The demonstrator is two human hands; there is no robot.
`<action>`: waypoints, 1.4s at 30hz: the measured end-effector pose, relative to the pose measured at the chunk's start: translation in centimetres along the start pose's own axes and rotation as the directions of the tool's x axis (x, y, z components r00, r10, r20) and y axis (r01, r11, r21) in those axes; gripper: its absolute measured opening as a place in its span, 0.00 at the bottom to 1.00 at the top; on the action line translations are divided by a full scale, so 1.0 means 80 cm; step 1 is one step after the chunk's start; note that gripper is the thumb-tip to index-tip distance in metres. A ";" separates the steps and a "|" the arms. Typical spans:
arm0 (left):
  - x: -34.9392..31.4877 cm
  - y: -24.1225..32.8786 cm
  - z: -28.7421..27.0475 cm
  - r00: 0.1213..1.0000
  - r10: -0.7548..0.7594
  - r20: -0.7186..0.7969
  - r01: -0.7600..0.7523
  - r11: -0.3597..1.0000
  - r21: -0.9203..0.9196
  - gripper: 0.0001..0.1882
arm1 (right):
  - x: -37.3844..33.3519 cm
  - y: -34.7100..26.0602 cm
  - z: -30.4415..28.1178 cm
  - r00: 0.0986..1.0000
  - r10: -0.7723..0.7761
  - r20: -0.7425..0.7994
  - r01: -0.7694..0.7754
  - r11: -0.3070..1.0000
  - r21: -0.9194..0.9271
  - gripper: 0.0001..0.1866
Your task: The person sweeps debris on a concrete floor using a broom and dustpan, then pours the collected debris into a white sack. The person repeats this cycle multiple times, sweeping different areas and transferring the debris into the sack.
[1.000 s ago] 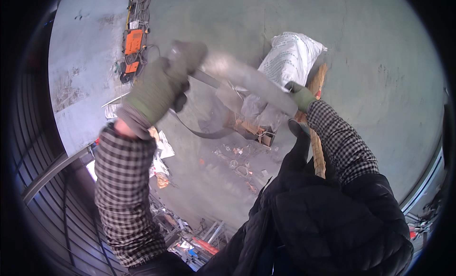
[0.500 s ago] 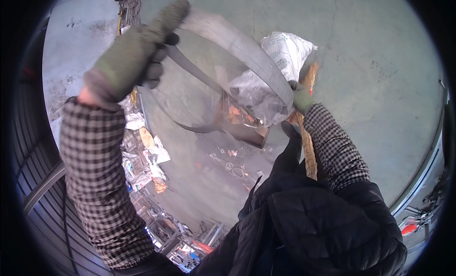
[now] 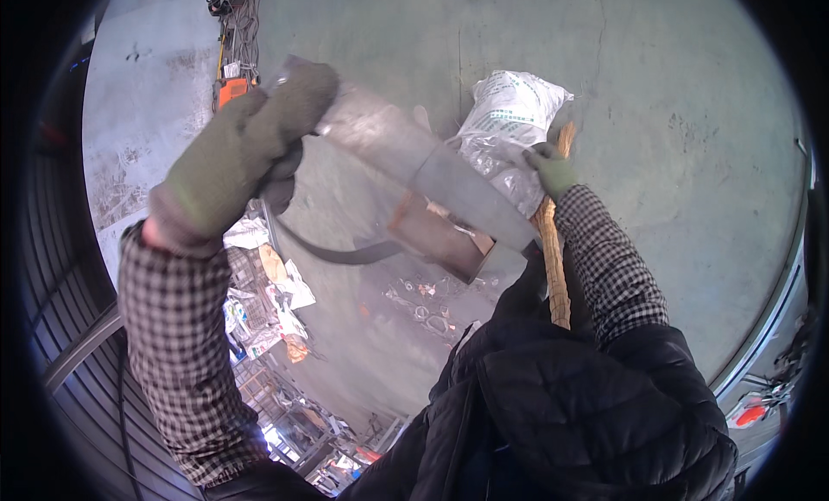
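My left hand (image 3: 250,147), in a green-grey work glove, is closed around the upper end of a long grey strip (image 3: 414,160). The strip slants down to the right across the view and is smeared by motion; a narrower dark curve of it hangs below my left hand. My right hand (image 3: 553,170), in a matching glove, is closed at the edge of a white printed sack (image 3: 515,100), whose clear, crumpled plastic part lies beside my fingers. Under the strip is an open rectangular metal box or pan (image 3: 445,238), partly covered, its contents hard to make out.
A straw-coloured broom-like bundle (image 3: 557,272) runs beneath my right wrist. Small scraps (image 3: 423,307) lie on the grey floor (image 3: 682,95). Papers and packaging (image 3: 272,281) are heaped at left, with orange equipment and cables (image 3: 242,39) farther off. Metal frames stand near lower left.
My left hand has moved down slightly, and the strip has swung lower, its far end now below my right hand. Orange equipment has come further into view at upper left.
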State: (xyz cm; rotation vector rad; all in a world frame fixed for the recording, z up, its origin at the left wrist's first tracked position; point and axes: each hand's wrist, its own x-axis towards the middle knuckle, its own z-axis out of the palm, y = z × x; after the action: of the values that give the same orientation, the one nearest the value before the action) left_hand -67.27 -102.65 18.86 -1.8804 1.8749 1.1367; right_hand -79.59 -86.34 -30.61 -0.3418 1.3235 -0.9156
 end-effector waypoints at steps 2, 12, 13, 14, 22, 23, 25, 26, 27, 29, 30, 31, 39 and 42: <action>0.006 -0.004 0.013 1.000 -0.024 0.004 0.023 0.988 0.150 0.37 | -0.004 0.000 0.005 0.981 0.035 0.192 0.046 0.915 -0.401 0.17; 0.001 -0.008 -0.002 0.997 0.066 0.041 -0.064 0.997 -0.048 0.32 | 0.003 -0.010 -0.019 0.994 -0.074 0.074 0.096 0.931 -0.353 0.18; 0.001 -0.008 -0.001 0.997 0.057 0.044 -0.055 0.997 -0.058 0.31 | 0.004 -0.018 -0.015 0.972 -0.164 0.167 0.215 0.906 -0.365 0.18; 0.000 -0.007 0.001 0.990 0.054 0.132 -0.046 0.997 -0.057 0.30 | 0.005 -0.024 -0.015 0.975 -0.193 0.112 0.219 0.926 -0.309 0.19; -0.015 0.011 -0.007 0.922 0.340 0.185 -0.372 0.910 0.181 0.24 | 0.018 -0.011 -0.018 0.992 -0.123 0.002 0.110 0.886 -0.450 0.22; -0.016 0.008 -0.003 0.956 0.269 0.113 -0.284 0.948 0.143 0.24 | 0.026 -0.012 -0.025 0.990 -0.140 0.025 0.141 0.944 -0.298 0.25; -0.017 0.005 0.001 0.973 0.208 0.103 -0.220 0.968 0.122 0.15 | 0.031 -0.007 -0.031 0.993 -0.035 -0.113 0.028 0.998 -0.061 0.27; -0.018 0.003 0.002 0.979 0.181 0.092 -0.191 0.976 0.109 0.11 | 0.027 -0.002 -0.028 0.988 -0.155 -0.011 0.133 0.881 -0.454 0.26; -0.017 0.001 0.003 0.985 0.148 0.087 -0.156 0.984 0.091 0.10 | 0.026 -0.003 -0.029 0.987 -0.145 0.076 0.161 0.789 -0.593 0.26; -0.018 0.005 0.003 0.960 0.246 0.135 -0.277 0.908 0.315 0.13 | 0.012 0.000 -0.019 0.980 -0.030 0.195 0.120 0.875 -0.468 0.27; -0.018 0.010 0.003 0.914 0.343 0.218 -0.406 0.755 0.514 0.15 | 0.005 -0.001 -0.013 0.977 -0.027 0.211 0.122 0.883 -0.453 0.27; -0.020 0.018 0.004 0.854 0.410 0.321 -0.511 0.541 0.668 0.16 | -0.002 -0.002 -0.010 0.979 -0.029 0.201 0.132 0.844 -0.521 0.27; -0.078 0.088 0.013 0.981 -0.153 0.118 0.132 0.976 0.171 0.36 | -0.001 -0.051 -0.013 0.999 -0.049 -0.014 0.044 0.970 -0.239 0.28; -0.087 0.061 0.008 0.992 -0.020 0.127 -0.006 0.980 0.201 0.32 | -0.010 -0.073 -0.024 0.994 -0.101 0.051 0.113 0.901 -0.418 0.27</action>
State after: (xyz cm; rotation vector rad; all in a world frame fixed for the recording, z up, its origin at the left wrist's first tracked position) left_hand -71.10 -97.79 24.73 -1.6633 1.8351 0.9991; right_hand -83.51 -88.88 -26.50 -0.7669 1.4841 -0.7047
